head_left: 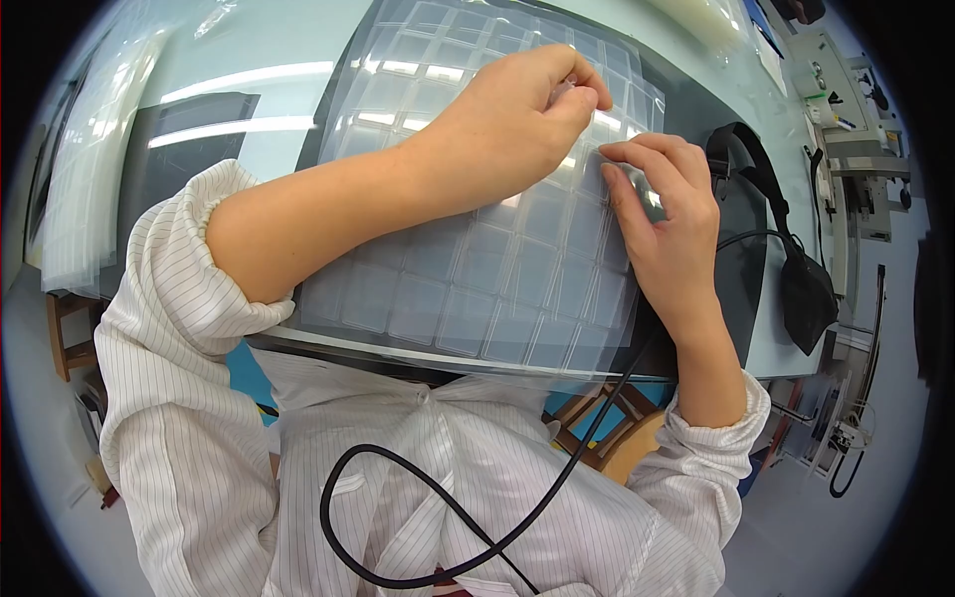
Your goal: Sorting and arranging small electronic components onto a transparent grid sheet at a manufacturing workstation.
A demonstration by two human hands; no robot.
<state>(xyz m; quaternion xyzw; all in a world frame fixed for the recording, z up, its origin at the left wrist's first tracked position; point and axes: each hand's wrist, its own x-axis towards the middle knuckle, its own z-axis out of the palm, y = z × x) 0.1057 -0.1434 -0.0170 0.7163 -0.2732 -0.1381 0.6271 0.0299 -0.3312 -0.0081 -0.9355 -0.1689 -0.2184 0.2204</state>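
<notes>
A clear plastic sheet (477, 259), divided into rows of square pockets, lies in front of me on a dark mat. My left hand (532, 119) is over its upper right part, closed with thumb and fingertips pinched together. Something small and clear glints in that pinch, but I cannot make out what it is. My right hand (671, 199) rests by the sheet's right edge, its fingers curved and the thumb tip a little apart from the forefinger tip. Whether a thin film lies between those tips is hard to see.
The dark mat (731, 279) covers part of a pale table. Stacked clear sheets (85, 179) lie at the left. A black strap with a pouch (808, 303) hangs by the right edge. A black cable (587, 438) loops across my lap and onto the table.
</notes>
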